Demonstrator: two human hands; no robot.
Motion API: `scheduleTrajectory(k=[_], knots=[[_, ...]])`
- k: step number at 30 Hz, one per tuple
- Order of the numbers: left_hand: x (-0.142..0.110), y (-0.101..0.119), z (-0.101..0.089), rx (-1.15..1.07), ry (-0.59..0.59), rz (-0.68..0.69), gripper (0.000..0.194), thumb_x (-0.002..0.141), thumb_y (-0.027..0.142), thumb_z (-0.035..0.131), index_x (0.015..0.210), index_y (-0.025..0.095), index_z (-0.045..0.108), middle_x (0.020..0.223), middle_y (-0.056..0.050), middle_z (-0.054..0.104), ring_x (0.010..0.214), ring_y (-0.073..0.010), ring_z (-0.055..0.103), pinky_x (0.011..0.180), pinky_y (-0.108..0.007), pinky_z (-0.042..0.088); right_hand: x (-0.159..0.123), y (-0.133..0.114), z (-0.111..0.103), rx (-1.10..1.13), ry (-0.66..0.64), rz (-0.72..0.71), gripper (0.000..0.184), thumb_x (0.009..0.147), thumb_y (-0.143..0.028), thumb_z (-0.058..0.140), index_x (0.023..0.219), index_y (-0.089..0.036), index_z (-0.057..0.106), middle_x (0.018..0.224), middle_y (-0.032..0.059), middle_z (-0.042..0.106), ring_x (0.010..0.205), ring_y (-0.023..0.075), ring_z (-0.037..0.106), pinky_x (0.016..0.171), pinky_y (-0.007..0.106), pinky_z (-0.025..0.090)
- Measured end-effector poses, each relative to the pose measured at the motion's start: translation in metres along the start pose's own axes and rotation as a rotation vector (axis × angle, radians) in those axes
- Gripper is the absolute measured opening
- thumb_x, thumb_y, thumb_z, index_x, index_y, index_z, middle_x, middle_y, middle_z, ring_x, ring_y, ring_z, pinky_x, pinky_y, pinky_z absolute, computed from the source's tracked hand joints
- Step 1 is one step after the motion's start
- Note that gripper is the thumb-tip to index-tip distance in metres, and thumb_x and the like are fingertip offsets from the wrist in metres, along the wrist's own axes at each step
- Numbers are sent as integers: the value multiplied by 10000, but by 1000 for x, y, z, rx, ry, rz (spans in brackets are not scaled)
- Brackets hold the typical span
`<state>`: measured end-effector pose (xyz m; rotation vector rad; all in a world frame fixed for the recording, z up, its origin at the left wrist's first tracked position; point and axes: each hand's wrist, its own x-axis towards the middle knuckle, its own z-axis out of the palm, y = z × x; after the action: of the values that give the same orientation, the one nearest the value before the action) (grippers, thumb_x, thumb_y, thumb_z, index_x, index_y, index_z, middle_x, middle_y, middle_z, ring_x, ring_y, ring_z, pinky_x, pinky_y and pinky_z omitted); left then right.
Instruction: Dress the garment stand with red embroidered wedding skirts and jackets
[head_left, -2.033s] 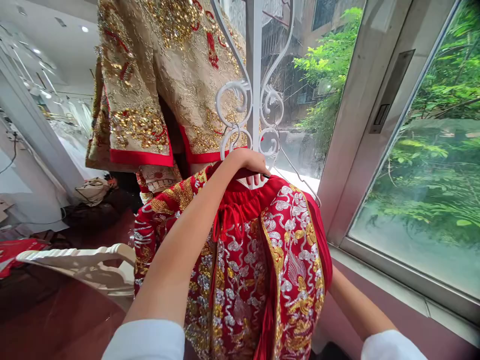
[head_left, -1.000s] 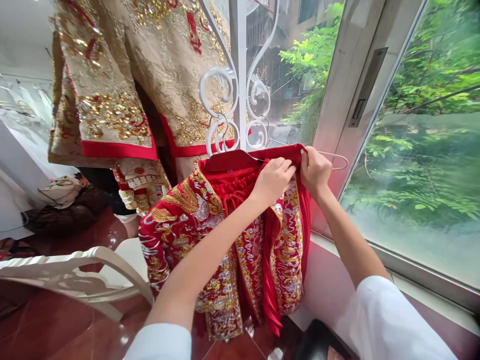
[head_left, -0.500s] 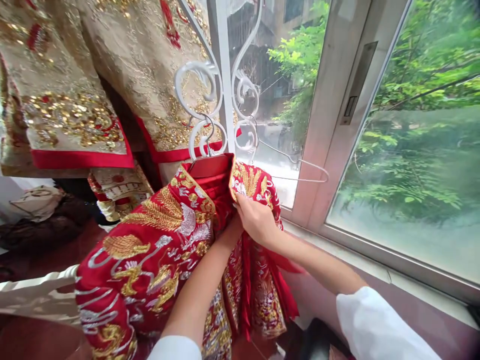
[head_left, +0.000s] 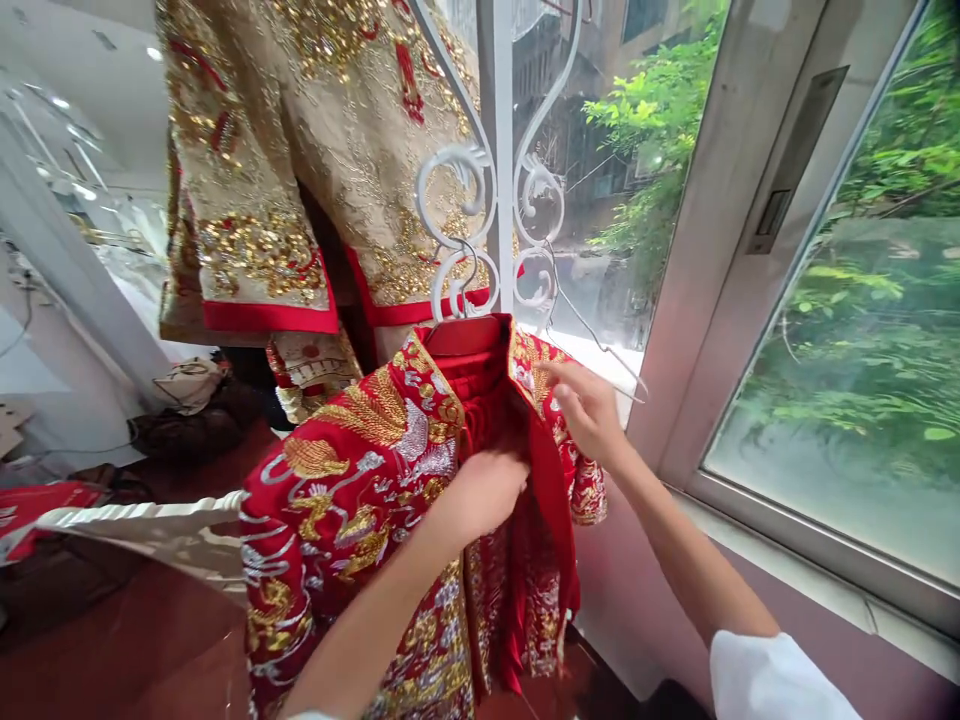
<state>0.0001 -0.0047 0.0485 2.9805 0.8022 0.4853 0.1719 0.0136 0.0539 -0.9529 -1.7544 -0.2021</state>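
A red jacket [head_left: 352,520] with gold and silver embroidery hangs by a wire hanger [head_left: 466,275] from a white scrolled metal rack [head_left: 504,150]. Its front is parted, and gathered red cloth [head_left: 487,400] shows inside. My left hand [head_left: 491,495] reaches across the opening at chest height; its fingers are blurred and mostly hidden, so their grip cannot be made out. Beside the right collar edge is my right hand [head_left: 592,410], index finger stretched and thumb apart. Its fingertips are at the embroidered front panel, and I cannot tell whether they touch it.
Cream garments [head_left: 255,250] with gold sequins and red hems hang at upper left. An unused wire hanger [head_left: 600,345] dangles right of the post. The window frame [head_left: 720,250] and sill [head_left: 810,570] border the right side. Bags [head_left: 199,420] lie on the floor behind.
My right hand has let go of the collar edge and moved right, fingers spreading. My left hand has come lower, out from behind it. The view has swung left.
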Motion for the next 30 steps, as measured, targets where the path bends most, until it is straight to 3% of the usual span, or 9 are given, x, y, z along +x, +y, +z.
scheduleTrajectory(k=[3,6,9,13,18,20,23,27,30], knots=[[-42,-4,-46,22,237,-138,333,914,334,384,1176,345,589,1139,12,657,1050,-191,589,944,-354,446,27,37,-6,-52,11,-21,420,878,-428,458,1198,-183,575,1205,124,585,1114,243,526,939,412,403],[-60,-29,-89,214,594,-430,422,887,396,413,1282,283,507,1274,-31,574,1175,-240,499,1021,-413,364,45,71,-2,1,-171,41,460,857,-439,482,1237,-189,547,1210,108,597,1082,237,547,915,403,417],[-62,-67,-109,186,451,-538,479,861,474,419,1248,214,530,1205,-72,608,1091,-267,542,925,-390,416,47,85,7,44,-183,95,437,843,-457,496,1164,-174,588,1092,95,650,937,210,589,803,347,445],[-54,-90,-95,101,285,-573,483,884,531,319,1040,197,631,934,-66,684,828,-237,612,741,-321,443,34,71,20,-247,22,167,347,837,-478,502,933,-176,643,813,84,654,740,202,550,675,322,397],[-30,-74,-45,420,776,-751,455,912,431,306,1162,166,579,1112,-150,640,1010,-284,567,857,-384,387,16,38,29,-535,241,155,392,876,-448,448,1069,-143,601,974,156,641,875,266,535,767,392,368],[-26,-71,-39,430,846,-752,456,918,406,297,1188,156,566,1176,-162,613,1068,-290,542,904,-410,368,15,31,18,-530,236,139,421,865,-462,461,1098,-138,595,998,164,640,892,274,537,778,401,367],[-37,-82,-59,256,675,-708,460,879,474,387,1204,203,569,1167,-117,632,1054,-292,563,901,-414,404,27,37,-14,-335,-14,129,428,824,-515,509,1018,-157,641,856,112,659,756,220,553,692,347,388],[-73,-117,-103,-345,221,-654,605,676,620,614,1135,226,618,1069,-57,686,910,-242,619,800,-353,486,46,63,-51,0,-402,198,440,792,-561,523,837,-150,672,701,44,628,596,132,507,561,266,366],[-89,-130,-105,-643,103,-778,623,632,683,613,953,151,663,891,-85,714,745,-202,614,692,-349,498,40,71,-51,74,-412,222,447,751,-582,560,781,-147,658,645,22,594,544,112,469,513,246,337]])
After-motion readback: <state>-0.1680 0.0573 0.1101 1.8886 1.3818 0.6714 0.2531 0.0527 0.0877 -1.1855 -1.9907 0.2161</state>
